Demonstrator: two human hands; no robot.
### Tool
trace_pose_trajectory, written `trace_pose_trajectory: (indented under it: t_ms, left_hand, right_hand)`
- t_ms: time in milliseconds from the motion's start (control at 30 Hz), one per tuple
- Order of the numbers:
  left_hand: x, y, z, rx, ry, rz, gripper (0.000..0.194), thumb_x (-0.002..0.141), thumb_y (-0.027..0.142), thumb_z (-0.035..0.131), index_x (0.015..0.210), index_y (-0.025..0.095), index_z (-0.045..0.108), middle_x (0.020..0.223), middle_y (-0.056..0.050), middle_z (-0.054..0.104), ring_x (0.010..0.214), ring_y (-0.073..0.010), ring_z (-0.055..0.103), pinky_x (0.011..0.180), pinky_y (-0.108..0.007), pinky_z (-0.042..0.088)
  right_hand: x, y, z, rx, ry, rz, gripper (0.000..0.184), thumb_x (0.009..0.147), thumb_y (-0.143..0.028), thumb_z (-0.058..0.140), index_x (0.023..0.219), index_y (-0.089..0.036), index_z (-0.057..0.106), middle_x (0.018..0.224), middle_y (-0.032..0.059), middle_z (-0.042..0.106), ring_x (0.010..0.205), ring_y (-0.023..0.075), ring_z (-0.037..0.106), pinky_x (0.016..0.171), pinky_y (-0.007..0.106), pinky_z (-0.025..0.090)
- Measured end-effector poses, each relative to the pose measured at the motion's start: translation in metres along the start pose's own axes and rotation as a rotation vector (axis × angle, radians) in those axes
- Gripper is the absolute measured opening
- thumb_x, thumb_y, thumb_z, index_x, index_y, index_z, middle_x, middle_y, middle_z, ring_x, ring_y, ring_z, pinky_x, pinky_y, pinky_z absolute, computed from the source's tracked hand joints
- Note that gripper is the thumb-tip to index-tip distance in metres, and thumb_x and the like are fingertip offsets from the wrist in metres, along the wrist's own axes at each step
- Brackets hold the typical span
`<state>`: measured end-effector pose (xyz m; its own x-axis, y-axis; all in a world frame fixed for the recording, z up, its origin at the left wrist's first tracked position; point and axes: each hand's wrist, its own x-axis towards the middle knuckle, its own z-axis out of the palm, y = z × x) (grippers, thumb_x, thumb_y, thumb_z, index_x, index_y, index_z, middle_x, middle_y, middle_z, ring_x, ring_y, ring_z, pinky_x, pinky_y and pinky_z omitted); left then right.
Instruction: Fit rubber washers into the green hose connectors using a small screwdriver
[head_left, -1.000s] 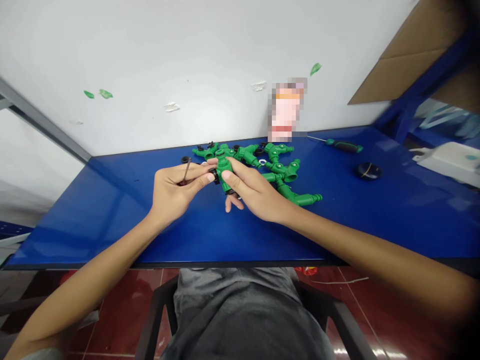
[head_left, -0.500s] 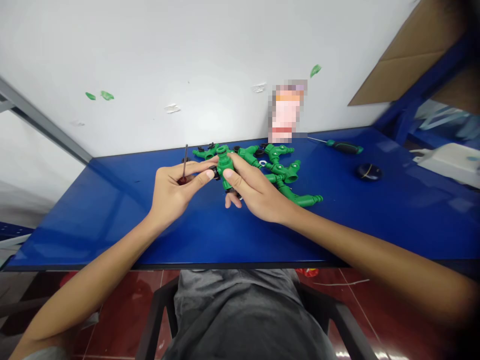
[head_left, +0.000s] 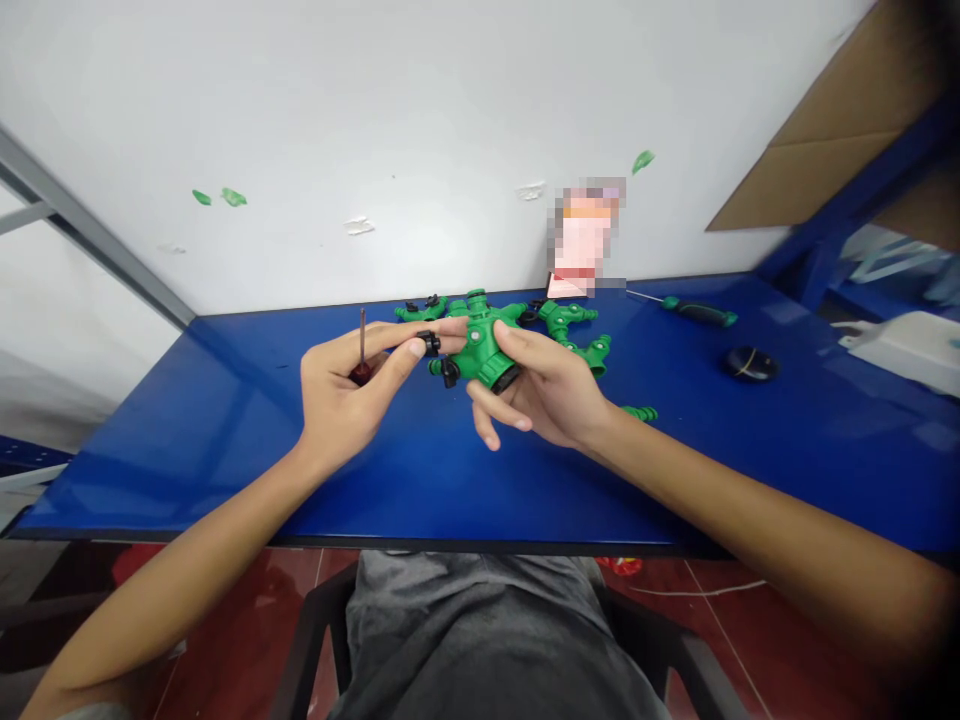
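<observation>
My right hand [head_left: 562, 385] is closed around a green Y-shaped hose splitter [head_left: 478, 345], its thumb on the body and some fingers beneath. A black lever [head_left: 449, 373] sits on the splitter's left branch, and a dark ring shows in its wide lower end. Between thumb and fingers, my left hand [head_left: 341, 385] pinches a small black valve knob [head_left: 428, 344] just left of the splitter. Tucked in the same palm is a screwdriver [head_left: 361, 373] with a dark red handle, its shaft pointing up.
More green splitters [head_left: 566, 317] lie behind my hands on the blue table [head_left: 247, 430]. To the right are a green-and-black screwdriver [head_left: 699, 312] and a round black object [head_left: 751, 364] with a thin band. A blurred-out pink item [head_left: 583, 240] leans against the white wall.
The green splitter has turned in my right hand, so its wide end and left branch with the lever now show. The black knob in my left hand is now apart from its body.
</observation>
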<state>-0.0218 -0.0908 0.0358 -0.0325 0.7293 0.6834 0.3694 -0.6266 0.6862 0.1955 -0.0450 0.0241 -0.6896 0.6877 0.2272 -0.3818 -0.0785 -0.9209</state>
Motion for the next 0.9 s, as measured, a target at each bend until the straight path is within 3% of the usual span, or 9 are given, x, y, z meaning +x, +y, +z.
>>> trace_pose_trajectory:
  t_ms: [67, 200, 333, 433, 667, 800, 900]
  left_hand:
    - [-0.002, 0.002, 0.001, -0.016, 0.001, -0.006, 0.024, 0.099, 0.045, 0.081, 0.107, 0.025, 0.090, 0.073, -0.001, 0.077, 0.047, -0.0074, 0.047, 0.042, -0.026, 0.028]
    - [-0.004, 0.005, 0.003, -0.002, -0.029, 0.026, 0.022, 0.101, 0.043, 0.079, 0.111, 0.025, 0.087, 0.054, 0.005, 0.059, 0.039, -0.0047, 0.034, 0.039, -0.025, 0.022]
    - [-0.004, 0.004, 0.006, 0.048, -0.030, 0.050, 0.015, 0.101, 0.035, 0.080, 0.110, 0.024, 0.087, 0.065, 0.003, 0.069, 0.041, -0.0043, 0.033, 0.042, -0.027, 0.026]
    - [-0.003, 0.001, 0.008, 0.094, -0.039, 0.095, 0.013, 0.100, 0.033, 0.080, 0.104, 0.022, 0.086, 0.067, 0.003, 0.070, 0.043, -0.0047, 0.035, 0.044, -0.027, 0.029]
    - [-0.005, -0.005, 0.011, 0.168, 0.007, 0.120, 0.012, 0.100, 0.030, 0.079, 0.105, 0.022, 0.087, 0.063, 0.005, 0.065, 0.045, -0.0055, 0.032, 0.046, -0.027, 0.030]
    - [-0.006, -0.004, 0.013, 0.237, 0.038, 0.163, 0.010, 0.099, 0.028, 0.080, 0.100, 0.021, 0.085, 0.054, 0.008, 0.050, 0.047, -0.0059, 0.031, 0.049, -0.026, 0.032]
    - [-0.005, -0.002, 0.015, 0.265, 0.056, 0.183, 0.010, 0.099, 0.028, 0.079, 0.097, 0.020, 0.083, 0.056, 0.008, 0.051, 0.047, -0.0057, 0.033, 0.050, -0.025, 0.032]
  right_hand:
    - [0.000, -0.003, -0.002, 0.049, -0.026, 0.016, 0.050, 0.113, -0.051, 0.048, 0.147, -0.016, 0.059, 0.094, 0.0084, 0.082, 0.037, 0.0078, 0.030, 0.043, 0.035, 0.056]
    - [0.000, -0.003, -0.002, 0.094, -0.053, 0.047, 0.048, 0.115, -0.043, 0.039, 0.152, -0.018, 0.055, 0.120, 0.0170, 0.083, 0.035, 0.0069, 0.029, 0.039, 0.034, 0.053]
    - [0.001, 0.000, -0.001, 0.100, -0.044, 0.028, 0.050, 0.113, -0.046, 0.048, 0.152, -0.017, 0.056, 0.095, 0.0088, 0.082, 0.035, 0.0090, 0.034, 0.041, 0.035, 0.057]
    - [0.003, 0.002, 0.001, 0.083, -0.031, 0.028, 0.052, 0.111, -0.049, 0.055, 0.151, -0.016, 0.055, 0.072, -0.0019, 0.071, 0.034, 0.0100, 0.036, 0.043, 0.036, 0.060]
    - [0.001, 0.008, 0.006, -0.053, 0.071, 0.047, 0.051, 0.108, -0.055, 0.063, 0.146, -0.024, 0.051, 0.053, -0.0138, 0.049, 0.035, 0.0143, 0.049, 0.049, 0.037, 0.065]
    - [0.001, 0.009, 0.008, -0.108, 0.073, 0.022, 0.046, 0.108, -0.059, 0.062, 0.140, -0.027, 0.051, 0.051, -0.0147, 0.048, 0.035, 0.0152, 0.053, 0.052, 0.038, 0.067]
    - [0.000, 0.006, 0.012, -0.161, 0.088, 0.011, 0.046, 0.108, -0.061, 0.061, 0.136, -0.026, 0.048, 0.050, -0.0157, 0.048, 0.036, 0.0158, 0.056, 0.053, 0.036, 0.066]
